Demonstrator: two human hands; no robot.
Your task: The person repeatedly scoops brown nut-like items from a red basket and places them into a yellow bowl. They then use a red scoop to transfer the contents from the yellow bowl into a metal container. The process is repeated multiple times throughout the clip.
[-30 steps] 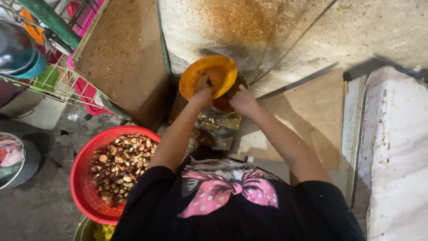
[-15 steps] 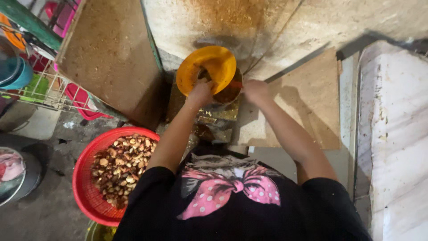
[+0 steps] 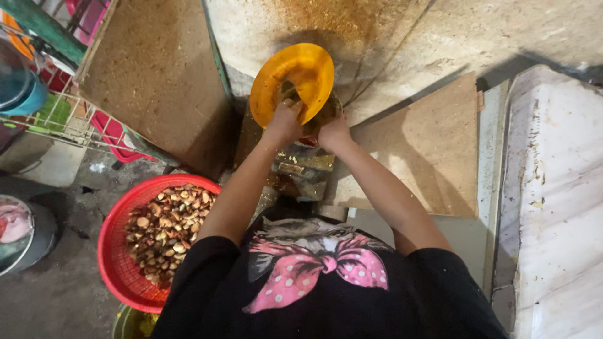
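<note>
Both hands have closed in together at frame centre. Near, lower left: red mesh basket (image 3: 119, 263) of brown nuts (image 3: 166, 226). Left hand (image 3: 284, 122) fingers curl into the tilted, glossy yellow plastic bowl (image 3: 301, 78); right hand (image 3: 334, 133) just beside, below its rim, grip hidden.

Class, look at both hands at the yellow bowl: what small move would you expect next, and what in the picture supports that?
Probably the left hand draws back out of the tilted yellow bowl: its fingers reach inside, while the right hand steadies below the rim.
</note>
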